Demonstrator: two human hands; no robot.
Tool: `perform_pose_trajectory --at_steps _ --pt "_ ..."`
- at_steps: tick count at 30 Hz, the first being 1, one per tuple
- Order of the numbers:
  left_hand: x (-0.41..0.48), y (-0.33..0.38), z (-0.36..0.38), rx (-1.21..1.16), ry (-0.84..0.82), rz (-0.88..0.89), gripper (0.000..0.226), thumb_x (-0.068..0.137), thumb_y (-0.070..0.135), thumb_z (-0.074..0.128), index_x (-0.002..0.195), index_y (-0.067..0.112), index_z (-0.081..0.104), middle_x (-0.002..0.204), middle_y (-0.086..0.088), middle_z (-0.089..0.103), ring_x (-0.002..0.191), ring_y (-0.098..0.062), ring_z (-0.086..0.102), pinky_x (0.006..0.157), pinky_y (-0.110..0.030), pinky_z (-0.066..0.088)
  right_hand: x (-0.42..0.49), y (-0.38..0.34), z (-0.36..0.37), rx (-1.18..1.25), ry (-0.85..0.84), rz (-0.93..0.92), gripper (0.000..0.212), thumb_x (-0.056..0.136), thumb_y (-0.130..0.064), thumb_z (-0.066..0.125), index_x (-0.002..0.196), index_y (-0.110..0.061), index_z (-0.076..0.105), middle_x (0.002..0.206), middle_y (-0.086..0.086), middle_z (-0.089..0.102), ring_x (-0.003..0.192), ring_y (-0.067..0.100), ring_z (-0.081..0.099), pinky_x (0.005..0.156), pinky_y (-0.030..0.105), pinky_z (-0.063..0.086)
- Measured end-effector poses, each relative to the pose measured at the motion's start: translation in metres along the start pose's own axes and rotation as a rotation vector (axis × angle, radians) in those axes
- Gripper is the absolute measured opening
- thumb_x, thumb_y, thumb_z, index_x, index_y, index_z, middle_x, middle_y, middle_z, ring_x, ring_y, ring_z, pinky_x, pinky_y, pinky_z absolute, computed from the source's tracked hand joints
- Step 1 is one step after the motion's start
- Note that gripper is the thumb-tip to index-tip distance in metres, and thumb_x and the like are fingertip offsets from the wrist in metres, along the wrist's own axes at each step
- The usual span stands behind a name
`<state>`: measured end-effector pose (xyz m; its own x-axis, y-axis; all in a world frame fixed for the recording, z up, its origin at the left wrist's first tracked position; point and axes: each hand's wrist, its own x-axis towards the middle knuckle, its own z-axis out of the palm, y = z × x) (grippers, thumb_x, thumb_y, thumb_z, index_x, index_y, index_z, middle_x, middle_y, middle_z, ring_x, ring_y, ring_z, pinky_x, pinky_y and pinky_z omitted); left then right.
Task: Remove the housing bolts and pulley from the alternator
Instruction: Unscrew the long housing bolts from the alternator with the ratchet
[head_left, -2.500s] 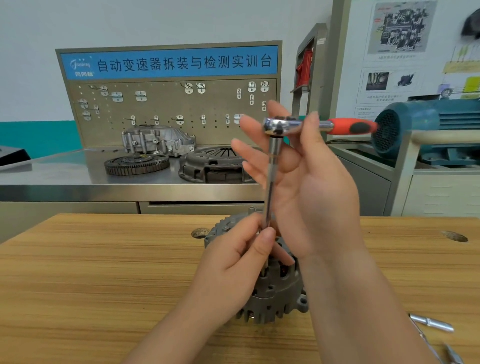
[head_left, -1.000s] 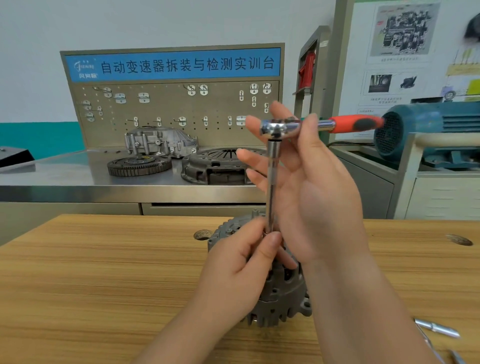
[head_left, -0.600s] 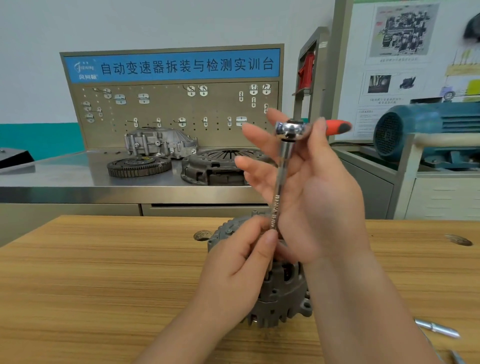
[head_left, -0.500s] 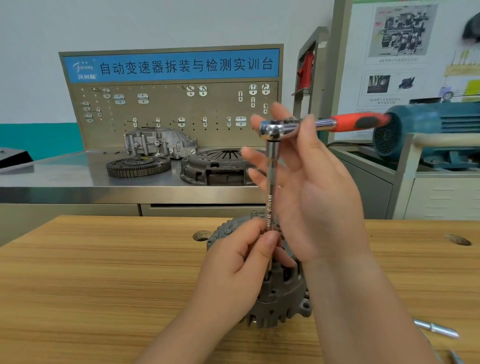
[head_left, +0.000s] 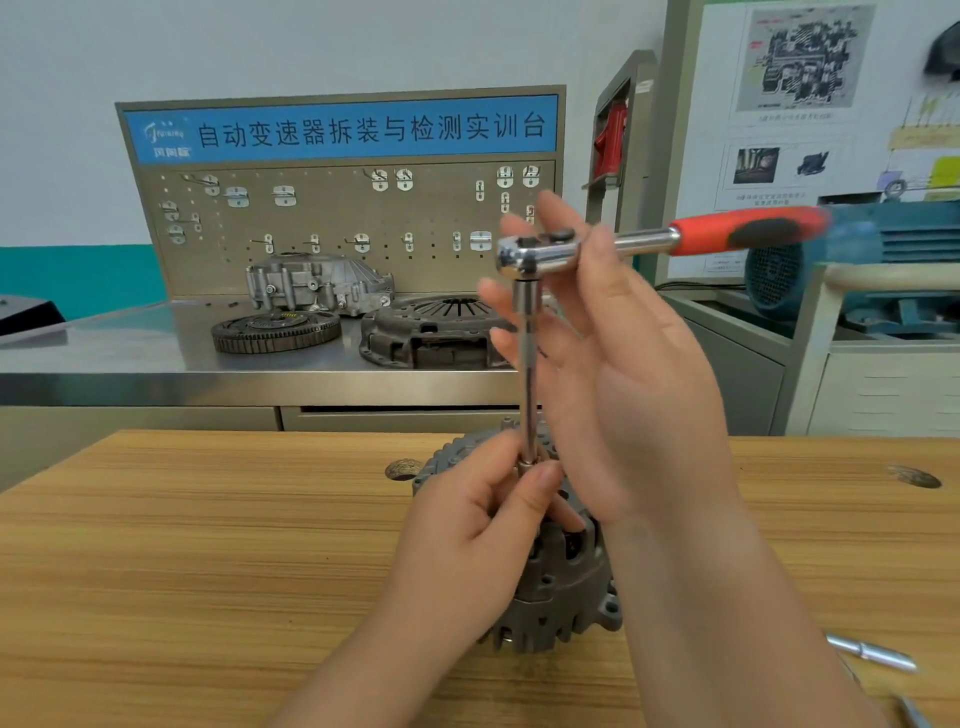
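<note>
at the far left, around nine o'clock of the view, a steel bench (head_left: 130, 364) carries a toothed flywheel (head_left: 275, 330), a cast housing (head_left: 317, 283) and a clutch cover (head_left: 431, 332) under a pegboard (head_left: 337, 218) with a blue sign. moving in, the left hand (head_left: 483, 540) comes up from six o'clock and pinches the foot of the extension bar (head_left: 527, 374) between thumb and fingers, steadying it where it meets the top of the alternator (head_left: 561, 587); whether a socket is seated on a bolt there is hidden by the fingers. the alternator stands on the wooden table (head_left: 182, 545) at the centre, low in the view, just past a knot hole (head_left: 402, 469). at twelve o'clock above it the ratchet (head_left: 540, 254) sits on the upright bar, its red handle (head_left: 748, 231) pointing to three o'clock. the right hand (head_left: 623, 374) has fingers spread, with the thumb across the ratchet neck and the fingertips behind the head, more a light cradle than a full grip. this looks like work on one housing bolt, with the pulley yet to come; the next move likely calls for keeping the bar square over the bolt while the handle is swung. lower right, near four o'clock, loose metal bits (head_left: 872, 654) lie on the table, and a blue motor (head_left: 857, 270) and wall posters (head_left: 810, 62) fill the right side.
</note>
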<state>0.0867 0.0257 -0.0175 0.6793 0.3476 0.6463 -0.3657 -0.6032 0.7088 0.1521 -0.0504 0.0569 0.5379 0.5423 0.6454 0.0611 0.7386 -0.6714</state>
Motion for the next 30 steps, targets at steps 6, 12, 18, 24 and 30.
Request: perform_pose_trajectory --at_steps 6,12,18,24,30 --pt "0.0002 -0.0018 0.0002 -0.009 -0.004 -0.018 0.033 0.084 0.056 0.043 0.095 0.032 0.062 0.074 0.016 0.071 0.067 -0.030 0.059 0.060 -0.040 0.048 0.0018 0.0012 -0.0001 0.061 -0.036 -0.021 0.027 0.087 -0.038 0.054 0.111 -0.032 0.064 0.121 -0.008 0.068 0.094 0.015 0.069 0.082 0.028 0.049" --pt "-0.0013 -0.0019 0.0019 -0.003 0.001 0.008 0.030 0.084 0.052 0.044 0.098 0.032 0.062 0.069 0.021 0.067 0.056 -0.011 0.054 0.055 -0.026 0.043 0.0012 0.0004 -0.0006 0.143 -0.030 0.032 0.036 0.087 -0.042 0.051 0.113 -0.021 0.063 0.103 0.000 0.075 0.082 0.017 0.070 0.078 0.026 0.055" --pt "0.0007 -0.0053 0.0008 -0.010 0.019 -0.036 0.024 0.088 0.038 0.053 0.090 0.018 0.065 0.052 0.021 0.060 0.041 -0.003 0.037 0.045 -0.012 0.030 0.0006 0.0015 0.0016 0.024 -0.022 -0.078 0.023 0.088 -0.030 0.056 0.108 -0.032 0.065 0.129 -0.007 0.064 0.099 0.015 0.067 0.082 0.028 0.050" --pt "-0.0013 -0.0014 -0.0011 0.009 -0.044 0.035 0.023 0.090 0.048 0.040 0.084 0.036 0.059 0.068 0.024 0.064 0.054 -0.010 0.048 0.054 -0.020 0.039 0.0014 -0.0013 -0.0026 0.122 -0.007 0.068 0.047 0.088 -0.048 0.038 0.117 -0.018 0.060 0.093 -0.001 0.076 0.078 0.016 0.071 0.076 0.026 0.056" --pt "0.0004 -0.0017 -0.0002 -0.039 0.010 -0.045 0.018 0.095 0.030 0.056 0.087 0.015 0.064 0.055 0.019 0.062 0.045 -0.003 0.040 0.047 -0.012 0.033 0.0004 0.0008 0.0023 -0.002 0.003 -0.100 0.027 0.087 -0.027 0.056 0.112 -0.030 0.065 0.125 -0.010 0.066 0.103 0.012 0.063 0.079 0.025 0.049"
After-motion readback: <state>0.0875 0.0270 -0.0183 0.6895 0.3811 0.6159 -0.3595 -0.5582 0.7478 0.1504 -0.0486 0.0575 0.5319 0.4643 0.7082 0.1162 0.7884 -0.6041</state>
